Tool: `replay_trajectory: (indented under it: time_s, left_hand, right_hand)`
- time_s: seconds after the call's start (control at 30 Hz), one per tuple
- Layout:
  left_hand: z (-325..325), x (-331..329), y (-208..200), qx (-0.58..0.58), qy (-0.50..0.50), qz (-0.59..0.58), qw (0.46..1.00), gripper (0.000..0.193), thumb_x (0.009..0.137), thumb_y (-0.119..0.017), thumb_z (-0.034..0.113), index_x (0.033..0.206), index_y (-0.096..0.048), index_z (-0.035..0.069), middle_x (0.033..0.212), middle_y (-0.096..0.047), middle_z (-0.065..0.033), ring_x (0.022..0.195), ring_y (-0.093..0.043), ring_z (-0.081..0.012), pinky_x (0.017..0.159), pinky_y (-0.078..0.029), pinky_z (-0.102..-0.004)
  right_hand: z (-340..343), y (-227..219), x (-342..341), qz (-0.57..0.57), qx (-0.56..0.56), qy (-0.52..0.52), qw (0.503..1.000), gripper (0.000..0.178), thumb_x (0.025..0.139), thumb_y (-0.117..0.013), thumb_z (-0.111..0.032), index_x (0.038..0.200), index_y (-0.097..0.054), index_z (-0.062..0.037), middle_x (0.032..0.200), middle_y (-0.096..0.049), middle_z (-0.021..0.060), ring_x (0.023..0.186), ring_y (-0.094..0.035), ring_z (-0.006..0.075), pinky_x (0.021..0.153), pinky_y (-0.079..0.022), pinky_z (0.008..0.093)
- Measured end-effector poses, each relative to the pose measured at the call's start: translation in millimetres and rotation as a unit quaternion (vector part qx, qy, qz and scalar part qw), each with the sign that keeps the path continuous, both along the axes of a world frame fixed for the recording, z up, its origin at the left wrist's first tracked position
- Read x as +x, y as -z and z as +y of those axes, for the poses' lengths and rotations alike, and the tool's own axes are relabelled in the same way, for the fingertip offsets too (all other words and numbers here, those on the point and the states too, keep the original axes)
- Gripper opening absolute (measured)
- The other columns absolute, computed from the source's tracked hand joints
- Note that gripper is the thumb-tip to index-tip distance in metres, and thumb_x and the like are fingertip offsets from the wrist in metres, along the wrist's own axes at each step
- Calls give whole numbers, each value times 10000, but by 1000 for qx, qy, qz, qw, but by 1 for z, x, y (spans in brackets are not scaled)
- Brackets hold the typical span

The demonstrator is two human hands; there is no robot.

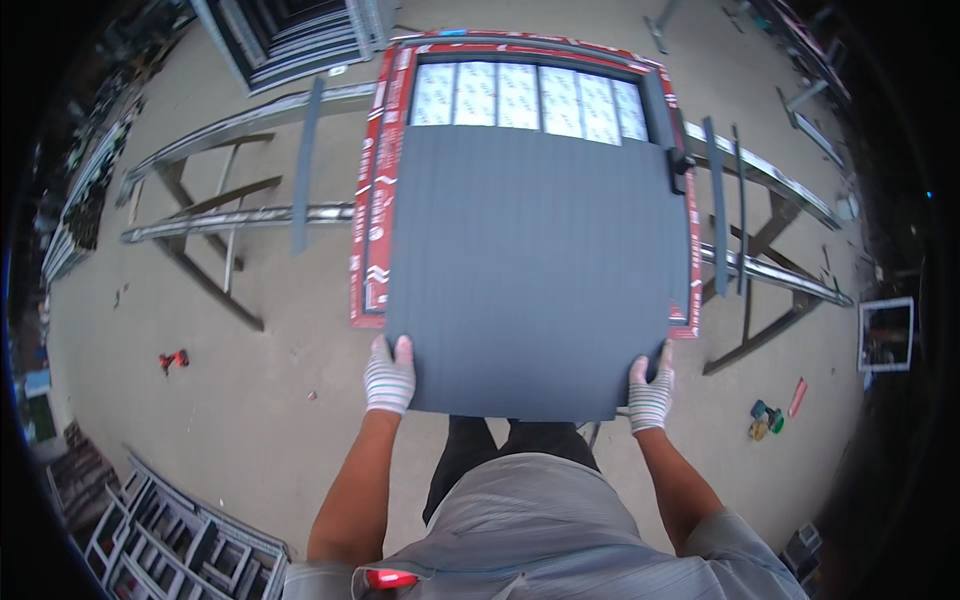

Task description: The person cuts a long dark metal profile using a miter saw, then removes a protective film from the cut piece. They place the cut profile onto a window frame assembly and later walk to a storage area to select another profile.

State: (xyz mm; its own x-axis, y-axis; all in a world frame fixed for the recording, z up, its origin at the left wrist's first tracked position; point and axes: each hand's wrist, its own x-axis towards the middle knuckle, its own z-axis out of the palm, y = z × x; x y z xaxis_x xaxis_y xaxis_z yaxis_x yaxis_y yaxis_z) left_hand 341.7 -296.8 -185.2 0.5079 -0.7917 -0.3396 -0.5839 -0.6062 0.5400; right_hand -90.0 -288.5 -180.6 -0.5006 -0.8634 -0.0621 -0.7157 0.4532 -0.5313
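A large grey ribbed panel [530, 270] lies over a window or door frame [375, 210] wrapped in red printed film, its near end overhanging toward me. My left hand [390, 375], in a striped glove, grips the panel's near left edge, thumb on top. On the near right edge my right hand [651, 388], gloved alike, is closed the same way; the fingers underneath are hidden on both sides. Beyond the panel's far edge shows a row of film-covered panes [530, 98]. A black handle [680, 168] sits on the frame's right side.
Metal trestle rails [240, 216] carry the frame, with loose grey strips [308, 165] across them on both sides. A red power tool [173, 360] lies on the floor at left, several small tools [766, 420] at right. Stacked metal frames [190, 535] stand near left.
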Motion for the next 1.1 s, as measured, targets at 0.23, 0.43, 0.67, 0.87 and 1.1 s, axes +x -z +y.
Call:
replay_trajectory:
  time_s: [0.23,0.43,0.67,0.87,1.1]
  left_hand:
    - [11,-14,-2,-42,-25,14,999,583,1002,-540,394,1329,-501,-87,1202,-636,-301,1123,-620,-422,974,-477,-451]
    - [32,-24,3,-62,-67,53,994,556,1000,-547,378,1324,-505,-71,1156,-652,-296,1074,-645,-417,944,-496,-445]
    - [46,-18,1,-75,-90,43,992,474,1008,-552,344,1282,-537,-42,1134,-672,-251,1048,-656,-368,934,-494,-427]
    - [44,-6,-9,-73,-103,49,991,448,1012,-539,351,1226,-555,-42,1107,-674,-258,1031,-653,-387,926,-490,-437]
    - [39,5,-15,-2,-98,88,991,543,997,-564,389,1287,-523,-68,1150,-656,-288,1086,-632,-412,960,-478,-431]
  right_hand:
    - [-2,3,-8,61,40,-6,997,720,900,-632,-290,1549,-344,-167,1170,-596,275,1043,-609,418,932,-492,478]
    - [-9,7,-19,63,17,-45,997,731,885,-652,-262,1543,-355,-145,1104,-608,259,987,-620,404,890,-505,472]
    - [-25,1,-12,49,30,-84,995,738,893,-639,-279,1555,-336,-162,1096,-595,261,990,-617,405,897,-502,478]
    - [-38,0,-3,51,16,-123,991,723,905,-628,-291,1555,-337,-169,1165,-601,276,1044,-610,423,946,-486,483]
    - [-38,-1,-12,-9,24,-127,992,672,923,-600,-256,1543,-362,-159,1246,-593,289,1128,-590,425,1019,-450,459]
